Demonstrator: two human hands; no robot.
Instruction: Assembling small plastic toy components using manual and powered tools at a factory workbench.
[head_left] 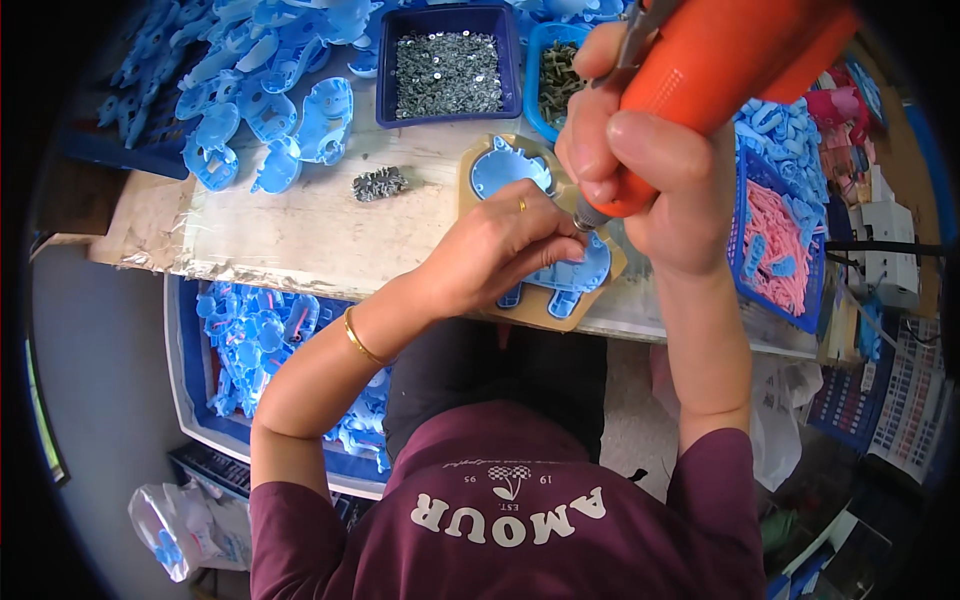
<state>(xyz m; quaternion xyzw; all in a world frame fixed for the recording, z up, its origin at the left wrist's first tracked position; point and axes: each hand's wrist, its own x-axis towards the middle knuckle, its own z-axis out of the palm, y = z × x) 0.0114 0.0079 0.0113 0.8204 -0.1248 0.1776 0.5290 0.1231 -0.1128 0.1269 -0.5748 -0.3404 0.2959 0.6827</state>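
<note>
My right hand grips an orange electric screwdriver, its tip pointing down and to the left. Close to that tip, my left hand has thumb and fingers pinched together. Whatever is between them is too small or hidden to make out. Under the hands, a light-blue molded plastic shell lies on a tan holding block near the table's front edge. A rounded blue shell part sits at the block's far end. My left hand partly covers the space between them.
A small heap of metal fasteners lies left of the block. Behind stand a dark-blue bin of screws and a light-blue tub. Blue shells pile up at far left. A blue basket holds pink parts. A bin sits below left.
</note>
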